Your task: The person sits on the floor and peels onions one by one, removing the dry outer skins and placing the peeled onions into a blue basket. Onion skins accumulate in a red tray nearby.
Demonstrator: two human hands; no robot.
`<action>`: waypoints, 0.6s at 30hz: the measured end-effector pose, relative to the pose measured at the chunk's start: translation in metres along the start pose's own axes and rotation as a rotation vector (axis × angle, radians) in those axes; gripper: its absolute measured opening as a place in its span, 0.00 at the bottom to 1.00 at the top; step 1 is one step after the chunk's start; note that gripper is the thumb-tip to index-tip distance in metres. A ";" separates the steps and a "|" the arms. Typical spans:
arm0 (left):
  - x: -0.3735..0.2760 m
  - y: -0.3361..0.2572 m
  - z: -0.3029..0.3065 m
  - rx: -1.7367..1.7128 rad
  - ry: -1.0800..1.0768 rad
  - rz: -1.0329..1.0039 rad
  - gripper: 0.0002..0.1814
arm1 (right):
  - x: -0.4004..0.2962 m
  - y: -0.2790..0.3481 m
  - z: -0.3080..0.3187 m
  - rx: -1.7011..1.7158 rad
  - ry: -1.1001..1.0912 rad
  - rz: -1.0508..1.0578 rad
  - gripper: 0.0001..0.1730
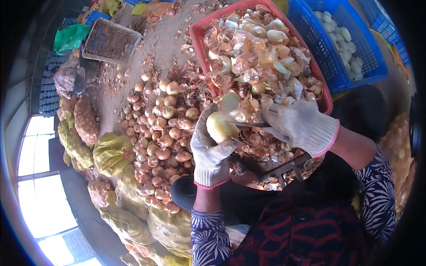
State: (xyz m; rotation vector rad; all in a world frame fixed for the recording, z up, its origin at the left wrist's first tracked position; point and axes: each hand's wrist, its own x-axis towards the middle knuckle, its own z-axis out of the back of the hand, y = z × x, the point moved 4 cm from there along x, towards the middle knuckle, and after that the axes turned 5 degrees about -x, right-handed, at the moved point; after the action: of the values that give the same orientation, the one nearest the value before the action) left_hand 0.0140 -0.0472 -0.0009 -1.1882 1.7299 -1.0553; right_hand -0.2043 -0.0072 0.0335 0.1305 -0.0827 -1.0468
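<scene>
My left hand (211, 149), in a white knit glove with a pink cuff edge, grips a pale, mostly peeled onion (221, 128). In my right hand (299, 124), gloved the same way, is a knife (251, 124) whose blade reaches left to the onion's side. A thin pale green onion piece (230, 101) shows just above the onion. Both hands are over the near edge of a red plastic crate (327, 101) heaped with onion skins (256, 56). The knife's handle is mostly hidden by my fingers.
Unpeeled onions (163, 133) lie piled on the floor to the left. Peeled white onions (346, 43) fill part of a blue crate (367, 58) at upper right. Yellow mesh sacks (113, 154) stand along the left. A grey crate (111, 41) and a green bag (70, 37) lie farther off.
</scene>
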 end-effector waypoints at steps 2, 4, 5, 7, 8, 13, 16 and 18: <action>0.002 0.002 -0.003 0.035 -0.029 -0.022 0.55 | -0.002 0.003 0.001 -0.025 -0.035 -0.034 0.20; 0.003 0.004 -0.007 0.049 -0.069 -0.010 0.54 | -0.002 0.007 0.003 -0.056 -0.065 -0.060 0.20; 0.003 0.004 -0.011 0.044 -0.090 0.013 0.54 | -0.001 0.008 0.003 -0.076 -0.077 -0.073 0.20; 0.001 0.006 -0.021 0.030 -0.084 0.052 0.53 | 0.001 0.009 0.000 -0.066 -0.078 -0.087 0.20; -0.001 0.007 -0.027 0.020 -0.054 0.064 0.52 | 0.003 0.008 -0.002 -0.039 -0.069 -0.089 0.20; -0.005 0.016 -0.034 0.063 -0.004 0.115 0.49 | 0.007 0.005 0.002 -0.084 0.005 -0.073 0.21; -0.001 0.012 -0.025 0.045 -0.107 0.055 0.48 | -0.004 -0.009 0.001 0.088 -0.033 -0.028 0.25; -0.002 0.008 -0.024 0.050 -0.143 0.018 0.48 | -0.005 -0.007 0.000 0.039 0.033 -0.036 0.25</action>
State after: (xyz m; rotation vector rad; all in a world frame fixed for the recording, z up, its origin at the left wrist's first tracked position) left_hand -0.0101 -0.0385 0.0005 -1.1852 1.5925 -0.9732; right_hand -0.2128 -0.0068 0.0322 0.1856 -0.0713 -1.0789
